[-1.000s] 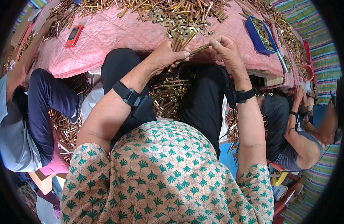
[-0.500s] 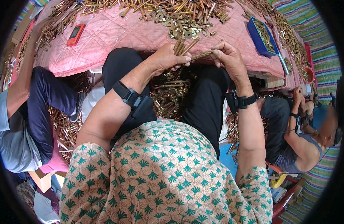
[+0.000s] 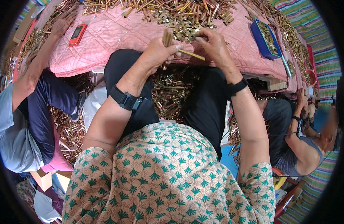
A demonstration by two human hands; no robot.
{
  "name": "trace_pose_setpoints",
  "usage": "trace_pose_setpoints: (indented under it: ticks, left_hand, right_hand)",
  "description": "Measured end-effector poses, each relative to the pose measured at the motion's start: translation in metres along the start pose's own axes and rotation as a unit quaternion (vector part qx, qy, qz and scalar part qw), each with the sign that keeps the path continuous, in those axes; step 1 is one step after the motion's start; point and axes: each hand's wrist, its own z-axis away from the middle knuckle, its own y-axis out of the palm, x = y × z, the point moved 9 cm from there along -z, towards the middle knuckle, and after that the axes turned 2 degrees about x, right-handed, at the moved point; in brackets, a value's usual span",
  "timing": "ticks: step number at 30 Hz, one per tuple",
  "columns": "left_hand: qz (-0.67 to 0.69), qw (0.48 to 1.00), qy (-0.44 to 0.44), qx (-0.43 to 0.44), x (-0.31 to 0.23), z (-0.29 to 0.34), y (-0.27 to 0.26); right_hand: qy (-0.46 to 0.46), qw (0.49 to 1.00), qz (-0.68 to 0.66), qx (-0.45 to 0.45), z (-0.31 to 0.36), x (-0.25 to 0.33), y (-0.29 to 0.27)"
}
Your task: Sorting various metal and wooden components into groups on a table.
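My left hand (image 3: 159, 54) is closed around a bundle of brass-coloured metal tubes (image 3: 166, 39), whose ends stand up above the fist. One longer brass-coloured rod (image 3: 192, 55) sticks out to the right from beside the thumb. My right hand (image 3: 213, 44) is at the near edge of a pile of round metal washers (image 3: 175, 25), fingers bent and tips drawn together. Its thumb tip is beside a washer with a dark hole (image 3: 191, 36). Whatever the right fingertips pinch, if anything, is too small to make out.
A pink quilted cloth (image 3: 104, 48) covers the work surface, with loose metal tubes (image 3: 194, 8) heaped at the back. A red handheld device (image 3: 78, 35) lies left, a blue scoop-like tray (image 3: 266, 40) right. More tubes (image 3: 172, 93) lie between my knees. Other people sit on both sides.
My right hand has left the rod's end and moved up and left to the washers. The rod stays in my left hand, now tilted downward. The person at left has reached farther over the cloth.
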Motion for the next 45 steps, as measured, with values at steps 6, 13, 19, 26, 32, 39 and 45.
trace_pose_setpoints:
  ticks: [6,13,19,26,32,39,45]
  left_hand:
    - [0.304,0.950,0.064,-0.031,-0.003,-0.010,-0.032]
    - [0.349,0.935,0.032,0.061,0.000,-0.013,0.000]
    - [0.307,0.946,0.006,0.100,0.008,-0.011,0.019]
    - [0.288,0.955,-0.037,0.066,0.026,-0.012,0.029]
    - [0.241,0.966,-0.053,0.077,0.028,-0.014,0.038]
    - [0.239,0.963,-0.057,0.110,0.031,-0.017,0.048]
    - [0.253,0.960,-0.043,0.112,0.025,-0.015,0.050]
  right_hand:
    - [-0.067,0.986,0.153,-0.010,-0.015,0.013,0.017]
    - [-0.025,0.994,0.103,-0.041,-0.009,-0.011,-0.006]
    - [0.093,0.996,0.002,-0.018,0.001,-0.039,-0.020]
    - [0.040,0.993,0.098,-0.056,0.010,-0.044,-0.040]
    - [0.190,0.965,-0.171,-0.067,0.017,-0.052,-0.035]
    - [0.124,0.962,-0.206,-0.128,0.018,-0.033,-0.035]
    - [0.123,0.948,-0.231,-0.179,0.017,-0.045,-0.046]
